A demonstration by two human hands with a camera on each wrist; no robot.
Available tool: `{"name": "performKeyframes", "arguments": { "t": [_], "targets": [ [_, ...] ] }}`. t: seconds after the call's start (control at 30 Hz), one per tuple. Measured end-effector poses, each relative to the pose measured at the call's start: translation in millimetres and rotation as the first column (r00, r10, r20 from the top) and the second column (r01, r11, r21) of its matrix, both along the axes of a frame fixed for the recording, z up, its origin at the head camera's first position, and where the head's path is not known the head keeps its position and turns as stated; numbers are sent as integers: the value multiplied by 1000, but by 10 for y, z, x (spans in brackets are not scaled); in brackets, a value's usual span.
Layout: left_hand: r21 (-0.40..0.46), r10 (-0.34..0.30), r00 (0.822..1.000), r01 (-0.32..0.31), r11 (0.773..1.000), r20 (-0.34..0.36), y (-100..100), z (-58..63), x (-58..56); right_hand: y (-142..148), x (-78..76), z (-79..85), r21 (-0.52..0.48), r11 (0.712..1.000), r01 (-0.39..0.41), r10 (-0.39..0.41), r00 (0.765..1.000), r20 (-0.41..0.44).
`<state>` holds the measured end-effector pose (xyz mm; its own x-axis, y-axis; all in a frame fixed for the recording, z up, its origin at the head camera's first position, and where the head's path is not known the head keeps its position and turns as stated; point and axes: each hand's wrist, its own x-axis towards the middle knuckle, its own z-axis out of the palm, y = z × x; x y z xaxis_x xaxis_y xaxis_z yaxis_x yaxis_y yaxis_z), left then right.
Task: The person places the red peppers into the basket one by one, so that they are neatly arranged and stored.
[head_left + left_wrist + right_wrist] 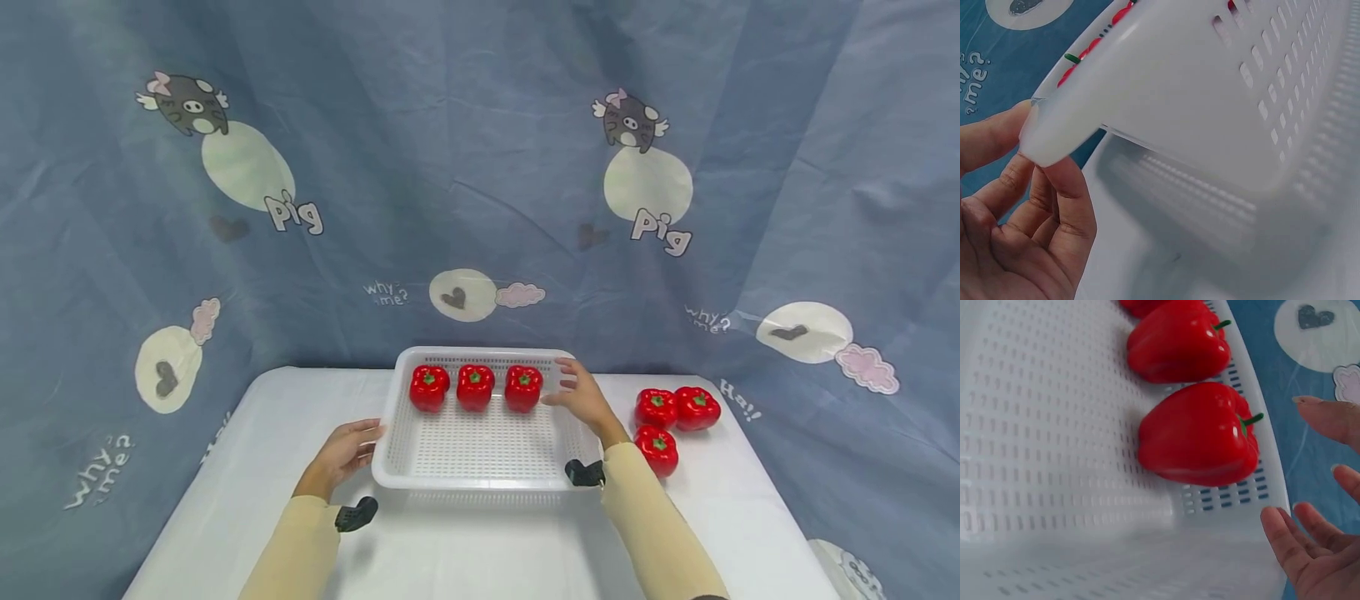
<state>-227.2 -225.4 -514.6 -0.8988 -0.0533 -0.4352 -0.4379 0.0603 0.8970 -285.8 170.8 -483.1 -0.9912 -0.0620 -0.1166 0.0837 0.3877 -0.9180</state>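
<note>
Left grip (348, 451) on left rim of white basket (389, 408)

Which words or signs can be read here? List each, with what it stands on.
"pig", twice on the blue cloth.
"why me?", repeated on the blue cloth.
"Ha!!", on the blue cloth at right.
Small slanted lettering, blue cloth at left: too small to read surely.
None visible on the basket or peppers.

Cream sleeves (296, 542), seemingly black wrist-cameras (356, 514)
</note>
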Motion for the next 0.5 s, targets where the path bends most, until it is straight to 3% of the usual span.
{"name": "performKeyframes", "arguments": {
  "t": [0.5],
  "targets": [
    [13,-5,1000,5,1000,10,-23,-25,-12,275,219,63,-67,997,-41,38,998,-44]
  ]
}}
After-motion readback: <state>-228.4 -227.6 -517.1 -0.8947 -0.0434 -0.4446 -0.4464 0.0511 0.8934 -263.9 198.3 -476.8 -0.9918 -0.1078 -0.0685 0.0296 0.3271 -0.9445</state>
